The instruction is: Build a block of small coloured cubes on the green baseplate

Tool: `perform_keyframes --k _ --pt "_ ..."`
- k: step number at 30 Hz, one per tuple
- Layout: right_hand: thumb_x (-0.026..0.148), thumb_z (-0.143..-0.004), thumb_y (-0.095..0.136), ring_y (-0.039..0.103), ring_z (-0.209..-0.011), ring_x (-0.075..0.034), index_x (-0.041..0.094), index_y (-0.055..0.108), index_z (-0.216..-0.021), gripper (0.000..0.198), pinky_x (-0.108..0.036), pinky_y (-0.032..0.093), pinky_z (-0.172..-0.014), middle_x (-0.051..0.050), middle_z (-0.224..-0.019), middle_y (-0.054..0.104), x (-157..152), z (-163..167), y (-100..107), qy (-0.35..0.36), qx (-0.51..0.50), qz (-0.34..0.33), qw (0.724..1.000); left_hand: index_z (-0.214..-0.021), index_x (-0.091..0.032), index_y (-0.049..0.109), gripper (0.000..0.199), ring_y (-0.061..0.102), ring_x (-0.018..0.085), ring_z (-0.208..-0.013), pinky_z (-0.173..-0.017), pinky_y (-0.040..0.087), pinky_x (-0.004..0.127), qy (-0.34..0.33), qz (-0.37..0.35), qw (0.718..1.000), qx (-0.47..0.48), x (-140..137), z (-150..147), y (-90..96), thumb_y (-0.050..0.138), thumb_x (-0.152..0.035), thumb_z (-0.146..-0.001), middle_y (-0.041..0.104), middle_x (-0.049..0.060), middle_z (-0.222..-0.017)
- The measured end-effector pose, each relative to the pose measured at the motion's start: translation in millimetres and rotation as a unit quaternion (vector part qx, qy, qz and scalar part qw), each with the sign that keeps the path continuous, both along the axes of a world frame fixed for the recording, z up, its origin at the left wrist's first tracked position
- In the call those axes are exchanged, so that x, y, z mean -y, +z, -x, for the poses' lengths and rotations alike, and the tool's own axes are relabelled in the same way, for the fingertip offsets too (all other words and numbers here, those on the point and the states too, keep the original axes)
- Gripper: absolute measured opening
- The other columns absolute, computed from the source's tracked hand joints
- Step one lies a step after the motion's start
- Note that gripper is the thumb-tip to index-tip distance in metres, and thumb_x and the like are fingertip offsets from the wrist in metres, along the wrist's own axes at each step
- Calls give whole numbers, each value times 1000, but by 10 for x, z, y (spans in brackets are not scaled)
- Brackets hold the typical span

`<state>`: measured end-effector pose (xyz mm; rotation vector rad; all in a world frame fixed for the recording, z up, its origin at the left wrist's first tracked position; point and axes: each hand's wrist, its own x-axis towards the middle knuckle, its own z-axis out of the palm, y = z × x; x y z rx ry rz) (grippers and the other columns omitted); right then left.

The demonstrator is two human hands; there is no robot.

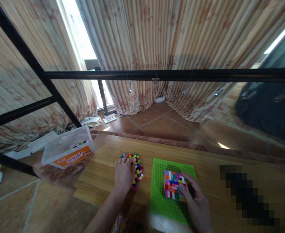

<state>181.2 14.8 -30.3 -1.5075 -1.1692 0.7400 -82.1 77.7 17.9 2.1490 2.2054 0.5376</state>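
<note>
A loose pile of small colourful toy bricks [139, 169] lies on the wooden table. My left hand [124, 171] is over the pile's left side, its fingers curled down among the bricks; the fingertips are hidden, so what they pinch cannot be made out. To the right, a green studded baseplate [157, 200] lies flat on the table. On it sits a multicoloured block of toy bricks [173, 185], packed several across. My right hand [197, 200] grips the block's right side, with the thumb over its top near edge and the fingers along the far right corner.
A clear plastic bin [68, 145] with an orange label and some bricks inside stands left of the wooden table [98, 171]. A black metal frame [142, 75] crosses in front of the curtains [137, 38]. A blurred dark patch [249, 197] covers the table's right.
</note>
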Motion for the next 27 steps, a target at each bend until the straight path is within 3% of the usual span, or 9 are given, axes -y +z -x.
perform_keyframes --k 12,16,21,27 --pt "42 -83 64 56 -120 -27 25 69 -114 36 -46 40 -106 -8 -126 64 -18 27 63 10 -5 -26 1000 -99 -21 66 21 62 25 -96 -85 43 39 -18 3 999 -28 17 8 -17 48 -17 -91 71 7 -99" --pt "44 -87 58 56 -120 -26 25 69 -112 33 -44 41 -105 -8 -124 65 -6 40 106 9 -34 -33 999 -97 -19 65 20 63 25 -96 -86 45 40 -35 -31 999 18 34 -12 26 46 -15 -91 71 8 -98" --pt "45 -91 51 56 -120 -25 24 71 -108 34 -43 39 -108 -8 -124 65 5 47 136 3 -61 -40 997 -96 -20 65 22 63 22 -87 -82 47 38 -144 -98 975 141 279 -331 153 43 -19 -94 70 5 -88" --pt "43 -91 52 57 -118 -24 23 70 -109 32 -43 41 -105 -9 -121 66 -20 47 126 9 -57 -52 997 -104 -26 67 25 63 18 -89 -93 39 40 -311 -51 927 205 591 -915 245 48 -15 -93 73 1 -94"
